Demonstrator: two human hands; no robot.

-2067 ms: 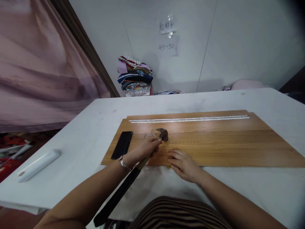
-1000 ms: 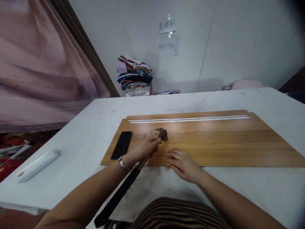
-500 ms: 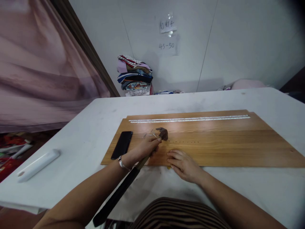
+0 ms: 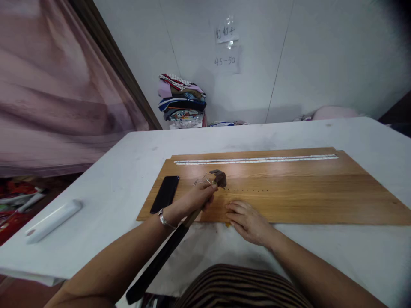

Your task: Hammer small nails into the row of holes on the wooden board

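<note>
My left hand [image 4: 195,200] is closed round the neck of a hammer [image 4: 218,178], just below its dark head; the long black handle [image 4: 154,267] runs back under my forearm. The head hovers over the wooden board [image 4: 289,192], close to a row of small nails [image 4: 247,191] set in the wood. Several loose nails [image 4: 201,180] lie just left of the head. My right hand [image 4: 247,220] lies flat on the board's near edge, fingers stretched out, holding nothing.
A black phone [image 4: 165,194] lies on the board's left end. Two white strips [image 4: 257,159] run along its far edge. A white plastic bar [image 4: 53,220] rests on the white table [image 4: 122,171] at the left. Folded clothes [image 4: 181,102] are stacked by the wall.
The hammer head has bobbed slightly over the same spot on the board. Both hands stay where they were.
</note>
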